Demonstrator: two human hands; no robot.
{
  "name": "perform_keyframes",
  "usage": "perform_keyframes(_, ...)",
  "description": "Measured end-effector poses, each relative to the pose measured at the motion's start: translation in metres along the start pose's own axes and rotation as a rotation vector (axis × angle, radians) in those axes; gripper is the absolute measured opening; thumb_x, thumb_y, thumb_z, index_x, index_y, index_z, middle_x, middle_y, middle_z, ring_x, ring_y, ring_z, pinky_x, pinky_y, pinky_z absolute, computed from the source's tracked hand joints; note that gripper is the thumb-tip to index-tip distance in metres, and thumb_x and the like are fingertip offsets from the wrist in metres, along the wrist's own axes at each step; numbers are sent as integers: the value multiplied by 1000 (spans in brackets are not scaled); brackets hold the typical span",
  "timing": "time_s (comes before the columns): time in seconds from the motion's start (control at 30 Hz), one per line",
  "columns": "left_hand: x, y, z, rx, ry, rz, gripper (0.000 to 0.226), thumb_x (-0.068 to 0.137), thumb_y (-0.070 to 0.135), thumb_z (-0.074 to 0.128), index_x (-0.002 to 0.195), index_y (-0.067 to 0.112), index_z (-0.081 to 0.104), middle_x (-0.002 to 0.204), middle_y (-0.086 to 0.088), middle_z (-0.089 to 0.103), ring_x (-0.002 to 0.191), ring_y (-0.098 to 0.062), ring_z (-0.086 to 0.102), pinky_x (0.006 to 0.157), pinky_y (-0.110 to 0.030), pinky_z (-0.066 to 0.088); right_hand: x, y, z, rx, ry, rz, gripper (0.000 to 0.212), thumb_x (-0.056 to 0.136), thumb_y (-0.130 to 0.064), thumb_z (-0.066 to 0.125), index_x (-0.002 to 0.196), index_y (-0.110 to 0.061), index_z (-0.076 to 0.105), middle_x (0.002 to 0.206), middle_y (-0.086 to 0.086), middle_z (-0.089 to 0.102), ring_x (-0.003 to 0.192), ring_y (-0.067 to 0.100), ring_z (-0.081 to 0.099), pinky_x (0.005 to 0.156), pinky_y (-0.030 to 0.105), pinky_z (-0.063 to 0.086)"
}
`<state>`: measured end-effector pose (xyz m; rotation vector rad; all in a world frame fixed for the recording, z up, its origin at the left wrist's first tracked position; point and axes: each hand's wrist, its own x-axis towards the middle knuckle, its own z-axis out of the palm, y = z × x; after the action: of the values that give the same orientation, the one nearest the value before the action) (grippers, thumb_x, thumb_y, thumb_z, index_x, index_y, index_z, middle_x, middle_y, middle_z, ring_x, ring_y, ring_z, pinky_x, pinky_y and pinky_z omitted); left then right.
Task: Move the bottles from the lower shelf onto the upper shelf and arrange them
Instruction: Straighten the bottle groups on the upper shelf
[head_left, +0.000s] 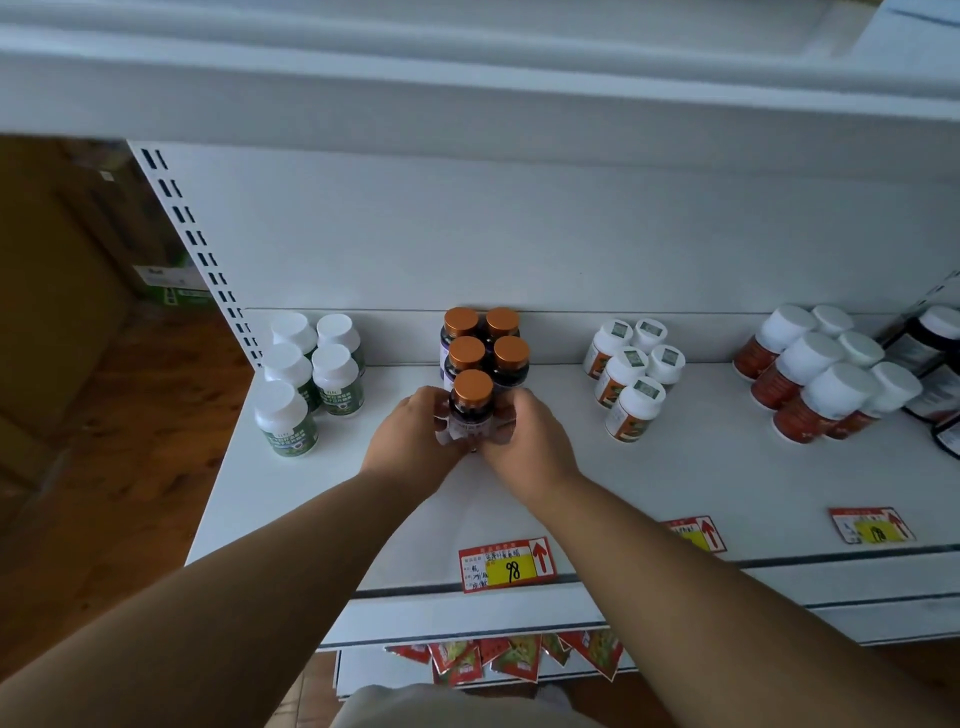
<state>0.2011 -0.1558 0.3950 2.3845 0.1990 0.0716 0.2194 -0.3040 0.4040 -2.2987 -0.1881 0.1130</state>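
A dark bottle (471, 410) with a copper-coloured screw cap is held upright on the white shelf (675, 483), its long axis vertical and its cap pointing up; its pale label is turned toward the camera, though the print is too blurred to be read. The bottle is clasped from both sides: the left hand (415, 441) is curled round its left flank and the right hand (524, 441) round its right flank, the fingers wrapped against the glossy dark wall. Whether a second bottle is hidden behind the right fingers cannot be told. It stands at the front of a cluster of four matching copper-capped bottles (483, 343), set two by two toward the back panel and just behind it. The caps are smooth, round and metallic in sheen; the bodies are cylindrical. To the left, white-capped bottles with green labels (306, 374) are grouped; to the right, white bottles with orange-marked labels (634, 374); farther right, red-bodied bottles with white caps (815, 379). A red and yellow price tag (506, 565) marked 98 is fixed at the shelf's front edge; the shelf surface is flat, matt and painted.
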Motion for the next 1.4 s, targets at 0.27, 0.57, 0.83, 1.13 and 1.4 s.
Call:
perform_keyframes(0.27, -48, 6, -9, -18, 187, -26, 50, 82, 32, 77, 125, 21, 54, 109, 7, 63, 92, -7, 58, 85, -25, 52, -26, 5, -12, 12, -7, -45, 36, 87, -23, 72, 117, -24, 51, 107, -7, 55, 95, 11, 55, 68, 11, 38)
perform_keyframes(0.57, -120, 23, -20, -24, 295, -136, 47, 87, 27, 74, 129, 23, 53, 112, 10, 61, 95, -7, 58, 83, -20, 51, -69, 1, -13, 83, -33, -163, 33, 89, -24, 70, 117, -24, 52, 107, -7, 59, 95, 8, 58, 71, 13, 42)
perform_keyframes(0.83, -127, 7, -58, -96, 407, -106, 37, 89, 23, 72, 122, 25, 56, 107, 14, 62, 97, -5, 59, 85, -19, 48, -79, -40, 6, 141, -52, -212, 30, 91, -20, 66, 117, -26, 52, 114, -12, 57, 96, 3, 58, 80, 18, 46)
perform_keyframes(1.13, -80, -46, -132, -137, 313, 54, 32, 90, 18, 70, 118, 28, 57, 105, 16, 61, 96, -3, 60, 83, -11, 47, -44, -114, 72, 161, 76, -160, 26, 93, -19, 63, 116, -25, 53, 111, -12, 57, 94, 1, 56, 77, 15, 47)
perform_keyframes(1.4, -32, -99, -157, -704, 196, -354, 25, 101, 37, 45, 125, 43, 50, 130, 15, 55, 119, -15, 54, 101, -43, 48, -23, -148, 103, 310, 181, 27, 26, 105, -38, 38, 114, -20, 55, 104, -4, 56, 103, 15, 53, 70, 12, 35)
